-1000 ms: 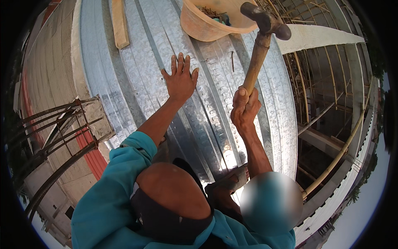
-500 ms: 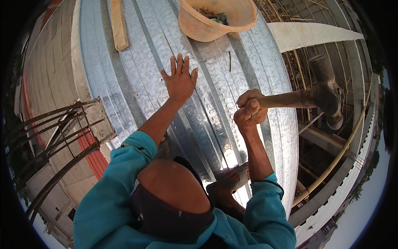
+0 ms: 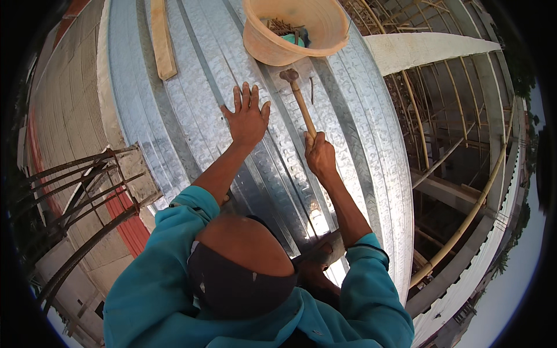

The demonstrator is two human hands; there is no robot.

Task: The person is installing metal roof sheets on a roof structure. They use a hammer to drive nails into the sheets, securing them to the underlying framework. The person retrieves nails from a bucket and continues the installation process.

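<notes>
Ribbed galvanized metal sheeting point(image 3: 191, 87) stretches out in front of me. My left hand point(image 3: 248, 120) lies flat on it with the fingers spread and nothing held. My right hand point(image 3: 320, 155) is wrapped round the wooden handle of a hammer point(image 3: 303, 107). The hammer's head is down at the sheeting, just ahead and to the right of my left fingertips; whether it touches the metal I cannot tell. A thin dark nail-like piece point(image 3: 311, 90) lies right beside the hammer head.
Beyond the hammer stands an orange plastic tub point(image 3: 270, 49) with brown thin pieces and something green inside. A wooden strip point(image 3: 162, 46) lies at the far left. Rusty rebar point(image 3: 87, 229) juts in at left. Past the sheeting's right edge is a drop with bamboo poles point(image 3: 464, 243).
My right hand has swung the hammer from out over the right edge, inward and down to the sheeting. My left hand stays flat in place.
</notes>
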